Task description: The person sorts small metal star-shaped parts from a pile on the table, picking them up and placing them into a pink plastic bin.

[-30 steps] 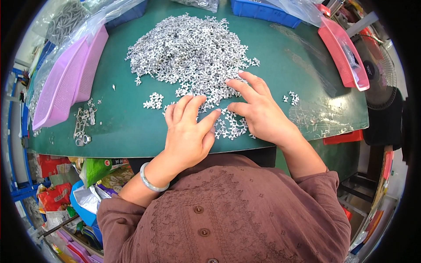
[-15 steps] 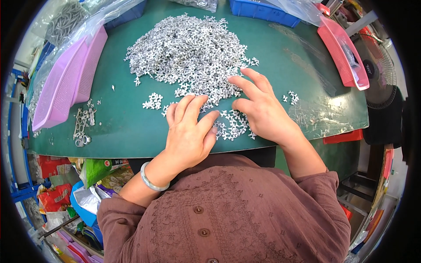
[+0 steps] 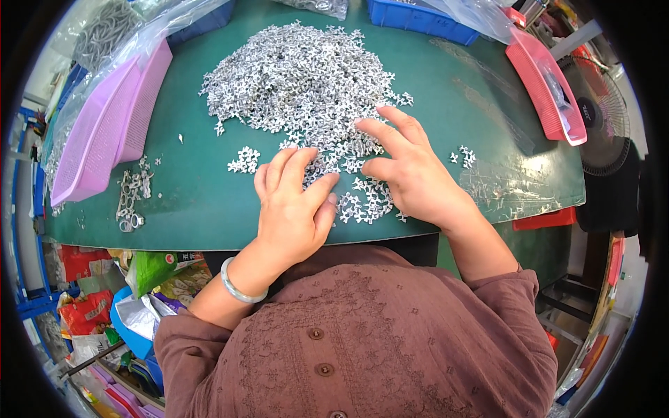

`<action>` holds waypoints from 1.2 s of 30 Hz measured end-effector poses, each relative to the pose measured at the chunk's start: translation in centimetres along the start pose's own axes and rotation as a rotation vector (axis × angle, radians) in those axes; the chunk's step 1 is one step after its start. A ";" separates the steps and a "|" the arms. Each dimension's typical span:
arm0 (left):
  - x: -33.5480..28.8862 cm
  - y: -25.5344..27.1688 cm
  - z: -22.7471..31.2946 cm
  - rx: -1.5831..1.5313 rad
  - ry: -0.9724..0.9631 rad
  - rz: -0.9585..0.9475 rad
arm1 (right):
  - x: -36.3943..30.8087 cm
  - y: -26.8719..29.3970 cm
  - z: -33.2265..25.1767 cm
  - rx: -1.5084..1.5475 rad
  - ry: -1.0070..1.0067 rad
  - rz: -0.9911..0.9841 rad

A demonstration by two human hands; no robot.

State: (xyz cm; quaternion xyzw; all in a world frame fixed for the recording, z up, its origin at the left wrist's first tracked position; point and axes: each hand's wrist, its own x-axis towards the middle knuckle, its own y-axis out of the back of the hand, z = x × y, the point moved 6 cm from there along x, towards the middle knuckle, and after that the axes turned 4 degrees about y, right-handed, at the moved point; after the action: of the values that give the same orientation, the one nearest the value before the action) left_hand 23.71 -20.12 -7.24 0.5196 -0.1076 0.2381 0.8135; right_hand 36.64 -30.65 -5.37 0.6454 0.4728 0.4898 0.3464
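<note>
A large heap of small silvery metal pieces (image 3: 300,76), each with a few short arms, covers the far middle of the green table (image 3: 202,202). My left hand (image 3: 293,198) rests at the heap's near edge, its fingers spread over loose pieces. Opposite it, my right hand (image 3: 411,164) has its fingers apart, the tips touching the heap's near right side. Between and below the hands lies a scattered group of the same pieces (image 3: 366,202). What lies under my left palm is hidden.
A small cluster of pieces (image 3: 244,160) sits left of my hands. Nested purple baskets (image 3: 104,132) stand at the left, near metal rings (image 3: 131,222). A pink basket (image 3: 540,83) is at the right, a blue tray (image 3: 421,21) at the back. A fan (image 3: 592,111) stands beyond the right edge.
My left hand has shifted slightly left and away from me. My right hand has slid a little left over the pieces, and several loose pieces between the hands lie differently.
</note>
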 end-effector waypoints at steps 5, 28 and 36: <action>0.3 0.0 0.0 0.105 0.024 -0.024 | -0.1 -0.2 0.3 -0.004 -0.021 0.077; 1.5 -0.7 0.7 0.102 -0.062 -0.071 | -1.2 0.1 0.9 0.025 -0.056 0.084; 1.6 -0.6 0.5 0.124 -0.043 -0.053 | -1.2 0.5 0.8 -0.004 -0.050 0.039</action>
State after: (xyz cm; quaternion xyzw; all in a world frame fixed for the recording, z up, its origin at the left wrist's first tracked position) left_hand 25.40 -20.34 -6.80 0.5764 -0.0962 0.2115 0.7834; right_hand 37.43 -31.92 -5.48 0.6657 0.4504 0.4812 0.3499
